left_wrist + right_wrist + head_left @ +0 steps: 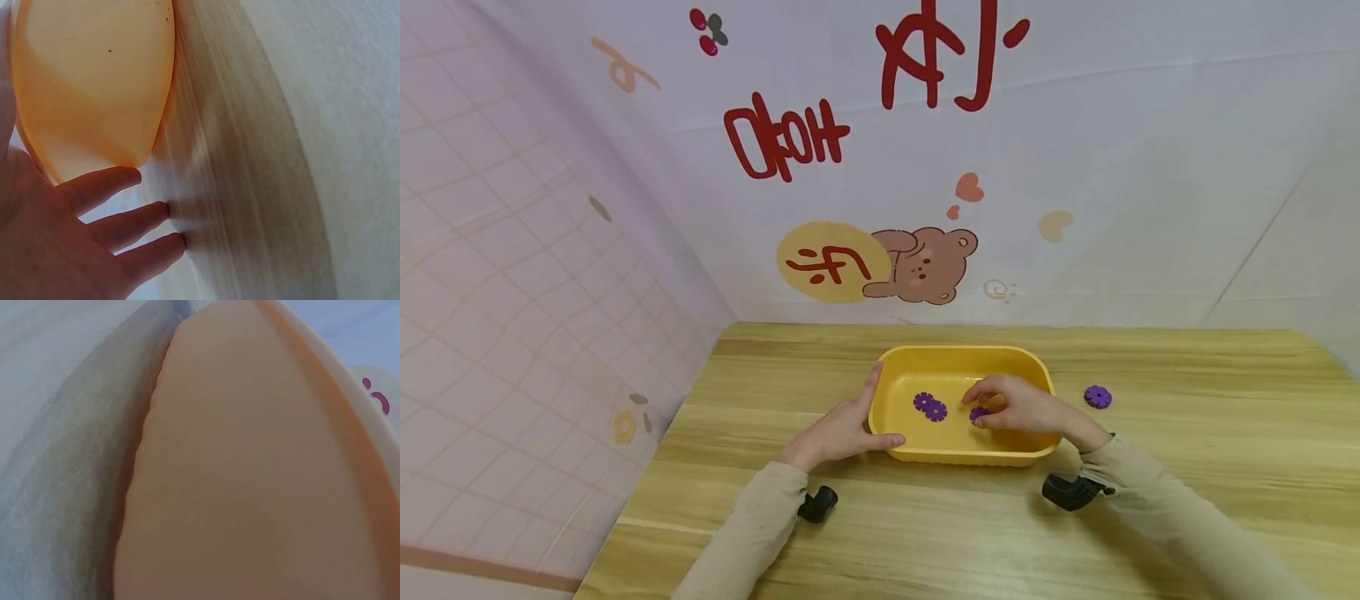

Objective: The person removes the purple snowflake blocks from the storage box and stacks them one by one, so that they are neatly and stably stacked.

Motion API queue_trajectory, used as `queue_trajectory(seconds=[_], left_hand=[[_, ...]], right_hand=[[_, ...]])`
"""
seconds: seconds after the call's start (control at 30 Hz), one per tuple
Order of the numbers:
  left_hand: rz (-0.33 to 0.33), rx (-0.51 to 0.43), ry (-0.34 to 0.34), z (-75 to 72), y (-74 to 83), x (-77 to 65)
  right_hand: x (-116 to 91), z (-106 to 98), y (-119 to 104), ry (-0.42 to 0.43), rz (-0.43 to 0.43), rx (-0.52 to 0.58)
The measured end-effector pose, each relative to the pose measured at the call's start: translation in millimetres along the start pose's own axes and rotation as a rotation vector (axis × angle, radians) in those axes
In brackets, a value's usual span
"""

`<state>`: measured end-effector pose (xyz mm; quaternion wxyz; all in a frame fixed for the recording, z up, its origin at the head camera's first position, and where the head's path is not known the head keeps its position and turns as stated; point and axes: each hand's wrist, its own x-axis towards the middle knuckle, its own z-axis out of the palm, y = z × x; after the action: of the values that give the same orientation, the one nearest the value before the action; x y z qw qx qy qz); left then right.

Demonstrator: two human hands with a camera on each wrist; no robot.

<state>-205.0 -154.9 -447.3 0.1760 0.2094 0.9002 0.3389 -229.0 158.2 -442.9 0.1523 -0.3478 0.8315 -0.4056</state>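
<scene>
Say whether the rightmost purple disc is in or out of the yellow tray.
Out: the purple disc lies on the table, right of the tray.

Wood-grain table [955,525], yellow tub [964,457], purple notched disc [1097,401], possibly two stacked

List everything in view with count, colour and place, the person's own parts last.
Rectangular basin: one, yellow, on the table
Notched discs: four visible, purple; two overlapping in the basin, one at the right hand's fingertips, one right of the basin
Table: one, light wood-grain, under the basin
Wall covering: sheet count unclear, whitish, behind and left
Bear print: one, brown, wall
Heart prints: three, coral and beige, wall
Red lettering: several characters, wall
Smaller motifs: several, mixed colours, wall
Wrist mounts: two, black, at the wrists
Sleeves: two, beige, both forearms
Left hand: one, bare, basin's left end
Right hand: one, bare, over the basin
</scene>
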Motion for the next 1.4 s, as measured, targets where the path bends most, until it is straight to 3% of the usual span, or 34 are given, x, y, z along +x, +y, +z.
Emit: queue_trajectory(seconds=[0.17, 0.4, 0.93, 1.4], left_hand=[[-0.006, -0.002, -0.003, -0.1, 0.1, -0.6], [-0.010, 0.002, -0.006, -0.9, 1.6, -0.7], [-0.003, 0.014, 0.000, -0.9, 0.9, 0.0], [-0.011, 0.000, 0.013, -0.6, 2.5, -0.9]], right_hand=[[4, 4, 3, -0.017, -0.017, -0.001], [10, 13, 7, 0.014, -0.075, -0.144], [22, 22, 12, -0.065, -0.087, -0.171], [19, 23, 12, -0.184, -0.095, -0.113]])
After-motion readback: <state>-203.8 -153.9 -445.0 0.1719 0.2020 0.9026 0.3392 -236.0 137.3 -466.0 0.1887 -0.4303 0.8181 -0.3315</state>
